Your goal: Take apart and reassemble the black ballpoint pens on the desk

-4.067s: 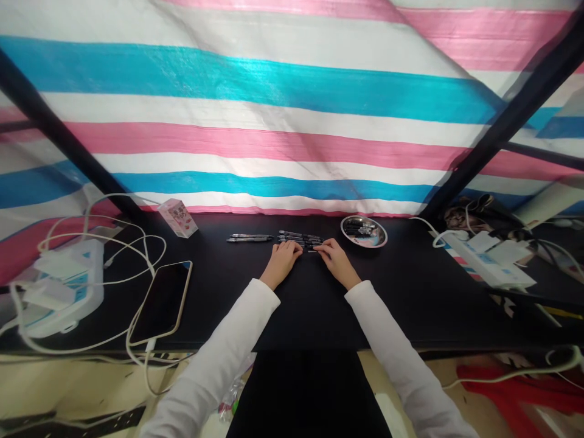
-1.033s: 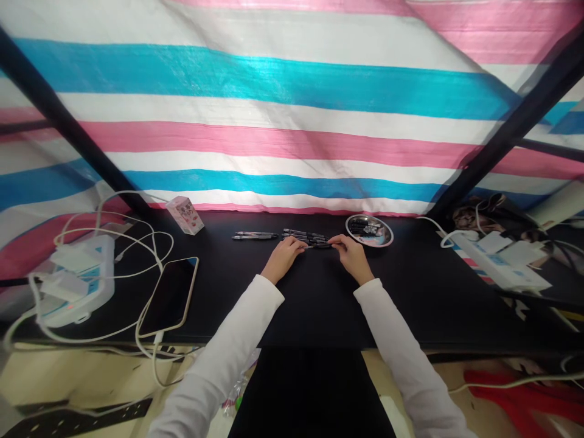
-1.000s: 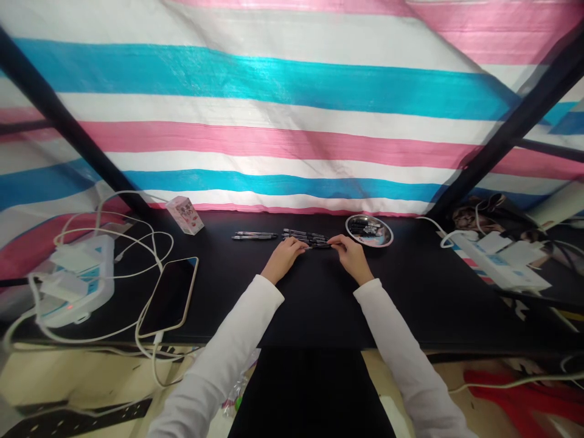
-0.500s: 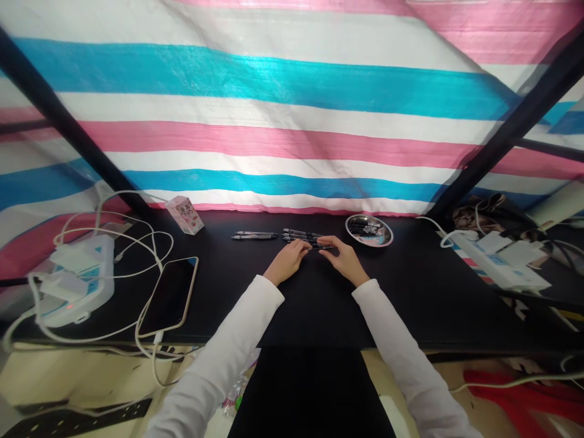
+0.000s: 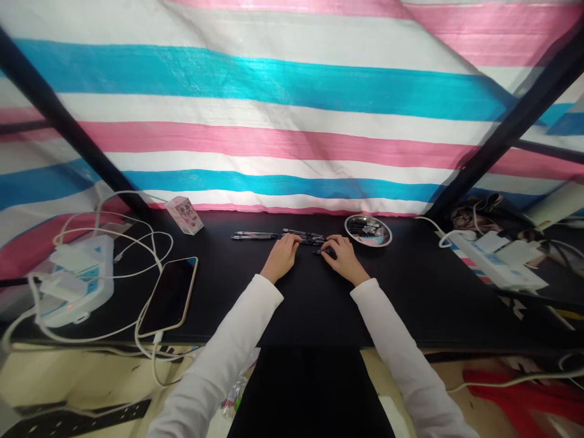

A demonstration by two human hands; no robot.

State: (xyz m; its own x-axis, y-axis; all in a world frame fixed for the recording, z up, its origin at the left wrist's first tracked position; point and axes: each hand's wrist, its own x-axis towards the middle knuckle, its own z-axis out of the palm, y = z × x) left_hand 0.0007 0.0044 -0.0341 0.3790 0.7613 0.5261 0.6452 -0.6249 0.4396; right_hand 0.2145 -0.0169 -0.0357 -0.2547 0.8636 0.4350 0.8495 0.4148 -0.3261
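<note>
Pen pile (image 5: 303, 233): I see it between the hands, just beyond the fingers.
Left hand (image 5: 280, 257): loosely curled at the pile's left end; whether it grips, I cannot tell.
Right hand (image 5: 343, 258): half-curled over a small dark piece (image 5: 318, 251); its grip is unclear to me.
Pen row (image 5: 253, 236): left of the pile.
Bowl (image 5: 376, 244): far right.

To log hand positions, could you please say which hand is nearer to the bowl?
Right. The right hand is just front-left of the bowl; the left hand is farther left, by the pens.
</note>
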